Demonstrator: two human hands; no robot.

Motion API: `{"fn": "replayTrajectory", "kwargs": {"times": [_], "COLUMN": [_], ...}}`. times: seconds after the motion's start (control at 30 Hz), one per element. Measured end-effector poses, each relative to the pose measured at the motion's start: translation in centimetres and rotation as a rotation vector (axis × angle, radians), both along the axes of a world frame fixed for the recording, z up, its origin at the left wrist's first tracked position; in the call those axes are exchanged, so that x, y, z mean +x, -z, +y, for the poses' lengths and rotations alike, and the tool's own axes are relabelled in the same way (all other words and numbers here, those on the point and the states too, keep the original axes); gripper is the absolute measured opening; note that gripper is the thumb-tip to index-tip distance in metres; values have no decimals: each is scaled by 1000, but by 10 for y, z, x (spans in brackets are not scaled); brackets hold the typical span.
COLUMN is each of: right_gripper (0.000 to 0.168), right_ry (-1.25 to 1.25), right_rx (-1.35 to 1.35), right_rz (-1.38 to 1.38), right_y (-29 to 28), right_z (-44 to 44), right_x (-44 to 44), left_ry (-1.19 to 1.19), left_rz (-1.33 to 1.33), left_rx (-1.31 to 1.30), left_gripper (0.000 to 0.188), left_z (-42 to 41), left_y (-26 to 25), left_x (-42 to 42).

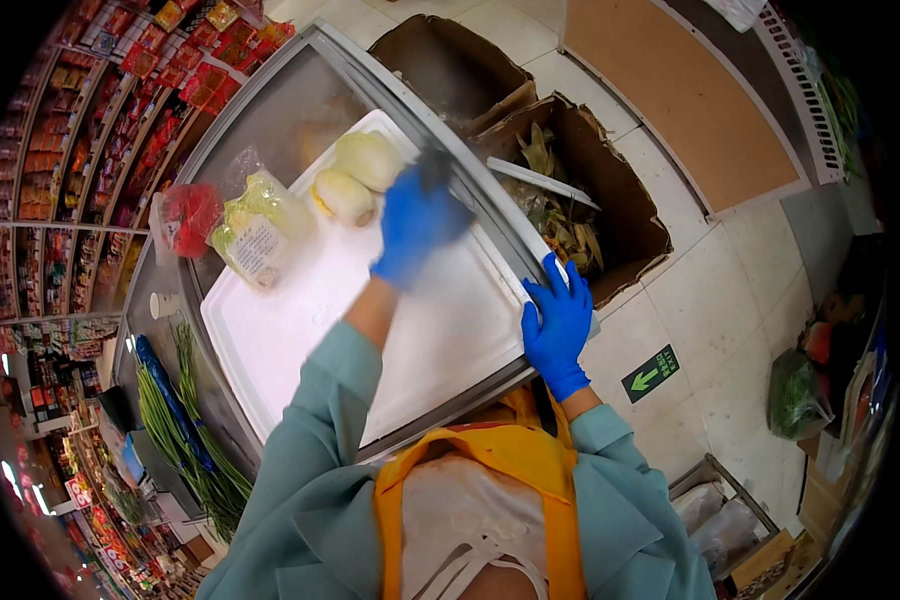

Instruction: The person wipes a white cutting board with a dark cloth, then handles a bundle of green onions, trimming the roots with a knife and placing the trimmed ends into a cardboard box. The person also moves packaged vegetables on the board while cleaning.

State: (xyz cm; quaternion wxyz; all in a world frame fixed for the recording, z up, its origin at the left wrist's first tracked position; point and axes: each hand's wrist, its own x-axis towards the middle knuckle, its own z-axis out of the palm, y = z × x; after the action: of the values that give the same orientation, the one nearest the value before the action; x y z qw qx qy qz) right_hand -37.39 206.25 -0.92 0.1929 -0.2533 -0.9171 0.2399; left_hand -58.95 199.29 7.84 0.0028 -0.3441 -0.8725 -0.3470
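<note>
My left hand (422, 225), in a blue glove and blurred, is over the white foam board (292, 330) lying on a glass-topped chest freezer. A dark blurred shape is at its fingers; I cannot tell what it is or whether it is gripped. To its left on the board lie two pale napa cabbages (345, 196) (369, 159) and a leafy vegetable in a clear labelled bag (259, 229). My right hand (559, 330), also blue-gloved, rests with fingers spread on the freezer's metal edge (521, 240). A red item in a clear bag (189, 219) sits beyond the board's left edge.
Two cardboard boxes stand on the floor beyond the freezer; the nearer one (630, 217) holds leafy scraps and a white strip (544, 182). Long green stalks (187, 420) and a paper cup (163, 304) are at the left. Shelves of packets line the far left.
</note>
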Motion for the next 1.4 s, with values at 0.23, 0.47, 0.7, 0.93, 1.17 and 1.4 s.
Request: {"fn": "replayTrajectory", "kwargs": {"times": [0.23,0.47,0.7,0.93,1.17,1.4], "right_gripper": [29,30,32,40,54,38], "right_ry": [-37,-31,-51,-111,-48,-561], "right_rx": [-72,-113,-114,-841,-1547,-613], "right_rz": [29,51,43,297,455,330], "right_y": [-13,0,-9,35,-45,-107], "right_z": [1,4,10,17,75,80], "right_x": [-1,1,-2,19,8,-118], "left_ry": [58,-12,-110,48,203,-393], "left_rz": [-88,76,-173,-648,-1437,-288], "left_rx": [-248,60,-436,276,750,75], "left_gripper": [34,26,46,32,58,59], "left_z": [-65,17,50,14,27,-163], "left_y": [135,9,-4,-14,27,20], "left_x": [84,-64,33,131,122,138]}}
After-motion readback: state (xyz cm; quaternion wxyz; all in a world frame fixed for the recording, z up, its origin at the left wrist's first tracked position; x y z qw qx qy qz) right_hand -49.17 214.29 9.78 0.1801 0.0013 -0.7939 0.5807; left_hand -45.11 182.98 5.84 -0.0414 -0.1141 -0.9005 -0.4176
